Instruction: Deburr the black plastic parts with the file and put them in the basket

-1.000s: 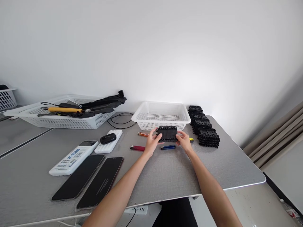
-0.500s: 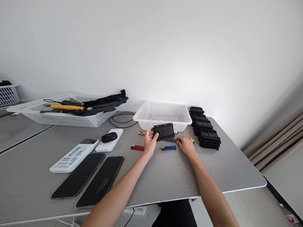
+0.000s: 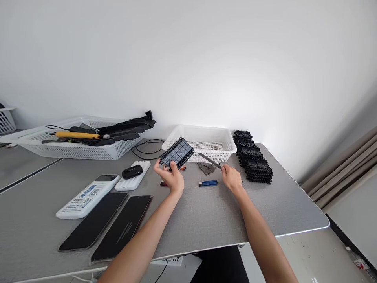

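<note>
My left hand (image 3: 172, 177) is closed on a black plastic panel (image 3: 177, 152) with toothed edges, thumb on its face, holding it tilted above the table. In my right hand (image 3: 231, 177) is a metal file (image 3: 209, 160), gripped by the handle and pointing up and left toward the panel; its tip is apart from the panel. The fingers hide most of the handle. A blue lighter (image 3: 208, 183) lies on the table between my hands, and a small grey cloth scrap (image 3: 207, 168) lies behind it. A red lighter (image 3: 163, 183) is mostly hidden by my left hand.
A white basket (image 3: 229, 153) stands behind my hands. Stacks of similar black panels (image 3: 259, 171) are at right. Two phones (image 3: 122, 230), a power bank (image 3: 88, 196) and a black case (image 3: 132, 171) on a white device lie at left, before a filled basket (image 3: 118, 151).
My left hand has moved left and raised and tilted the panel. My right hand has lifted the file off the table, its blade angled up. The cloth scrap has come into view.
</note>
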Demonstrator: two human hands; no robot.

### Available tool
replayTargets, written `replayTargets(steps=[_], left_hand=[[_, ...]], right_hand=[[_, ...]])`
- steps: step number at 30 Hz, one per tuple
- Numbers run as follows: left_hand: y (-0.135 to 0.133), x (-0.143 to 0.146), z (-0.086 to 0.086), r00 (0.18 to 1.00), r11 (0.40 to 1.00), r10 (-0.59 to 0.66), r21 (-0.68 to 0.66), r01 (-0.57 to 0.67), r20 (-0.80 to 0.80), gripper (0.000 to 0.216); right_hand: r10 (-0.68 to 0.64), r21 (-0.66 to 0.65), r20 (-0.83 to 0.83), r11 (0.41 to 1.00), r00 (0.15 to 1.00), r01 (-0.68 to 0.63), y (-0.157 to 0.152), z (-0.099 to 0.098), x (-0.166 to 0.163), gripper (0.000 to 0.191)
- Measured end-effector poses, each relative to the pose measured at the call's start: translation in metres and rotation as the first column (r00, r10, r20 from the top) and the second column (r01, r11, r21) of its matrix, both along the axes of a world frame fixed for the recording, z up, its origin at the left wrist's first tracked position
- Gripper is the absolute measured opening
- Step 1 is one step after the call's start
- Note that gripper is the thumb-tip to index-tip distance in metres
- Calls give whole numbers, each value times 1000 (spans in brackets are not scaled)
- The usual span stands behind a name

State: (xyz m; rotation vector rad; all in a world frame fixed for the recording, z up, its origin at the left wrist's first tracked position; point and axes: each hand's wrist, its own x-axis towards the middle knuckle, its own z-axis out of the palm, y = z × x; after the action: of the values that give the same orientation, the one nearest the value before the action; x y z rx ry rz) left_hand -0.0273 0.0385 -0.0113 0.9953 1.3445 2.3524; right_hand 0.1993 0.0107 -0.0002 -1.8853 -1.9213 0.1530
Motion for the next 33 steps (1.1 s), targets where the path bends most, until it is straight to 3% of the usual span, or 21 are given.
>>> replayTargets(steps=[5,9,14,18,22,26,33], left_hand=[[4,2,-7,967,975,-201,-60,212,156,50],[-1,6,-1,917,948,-294,-38,316,268,44],[-7,7,8,910,958,-261,-31,285,324,42],[-5,4,6,921,976,-206,-2,219,332,42],[-3,5,2,907,954,-265,-44,295,327,48],[-4,10,-2,876,894,-394,-108,436,277,55],[-5,21,-7,757,710,-629,-265,652,176,46]], right_hand=[[-114,-11,-63,994,992,113,-4,4,-2,43],[-118,-22,-53,993,992,117,-3,6,0,51],[-100,5,-11,995,995,100,-1,6,4,54],[-119,50,-133,991,984,126,-1,5,4,54],[-72,117,-312,987,947,114,-3,4,3,54],[-25,161,-365,983,930,90,-3,6,0,57],[-10,107,-384,993,923,55,-4,5,-7,53]])
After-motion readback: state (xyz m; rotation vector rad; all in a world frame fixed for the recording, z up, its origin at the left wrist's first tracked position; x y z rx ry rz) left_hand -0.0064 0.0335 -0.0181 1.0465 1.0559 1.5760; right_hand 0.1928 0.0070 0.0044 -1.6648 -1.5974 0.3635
